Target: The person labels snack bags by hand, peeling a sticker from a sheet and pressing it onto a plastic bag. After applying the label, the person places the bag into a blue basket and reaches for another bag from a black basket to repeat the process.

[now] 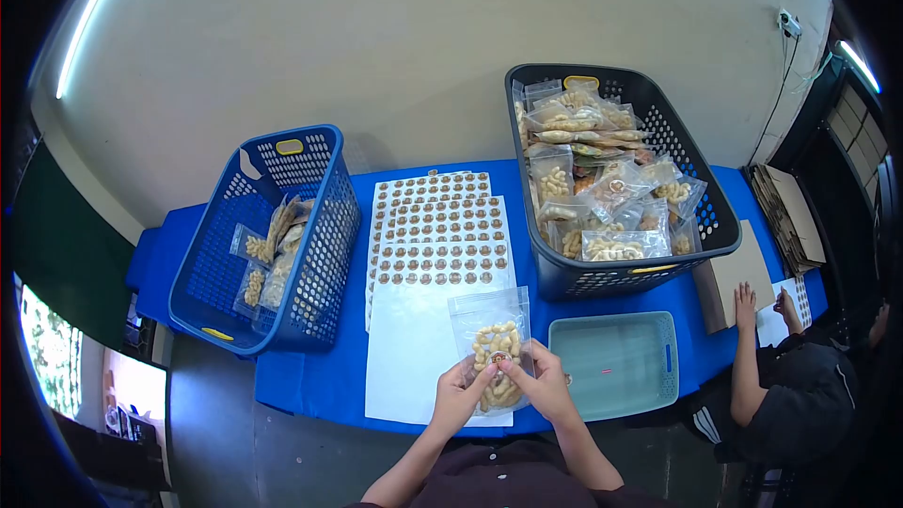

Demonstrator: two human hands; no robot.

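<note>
Head view: a clear plastic pouch (497,331) of knobbly, pale, curved pieces is held over white sticker sheets (442,303) on the blue-covered worktop (292,381). Left hand (461,395) and right hand (546,386), partly closed, grip its lower sides, thumbs at a round label (499,357).

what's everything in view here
held bag: one, clear, between both hands
round sticker: one, brown, against held bag
sticker sheets: several, white with brown rounds, table centre
blue basket: one, blue, left
dark basket: one, dark grey, right
other bags: many, clear, in both baskets
tray: one, pale green, table's near edge
cardboard: several pieces, brown, right
tablecloth: one, blue, under baskets
wall: one, pale, behind
light tubes: two, white, upper sides
socket: one, white, upper right
co-worker: one, dark clothing, right
left hand: one, bare, on bag
right hand: one, bare, on bag
</note>
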